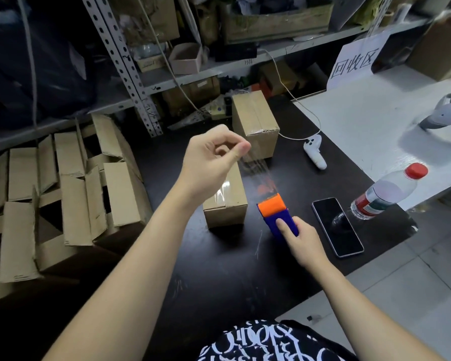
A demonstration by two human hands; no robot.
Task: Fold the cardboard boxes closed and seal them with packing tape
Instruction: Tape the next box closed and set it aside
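The left hand [208, 162] is raised over the near box [227, 201], its grip a narrow pinch of thumb and finger on the end of the clear tape [255, 170]. The tape runs taut down to the blue and orange dispenser [276, 212], which stands on the black worktop [219, 269] just beside that box. The right hand [305, 243] grips the dispenser, forefinger laid along its top. The near box sits by the left edge, closed and glossy with tape. The far box [255, 118], also taped, stands toward the far edge. A phone [336, 225] and a bottle [391, 191] are by the right edge.
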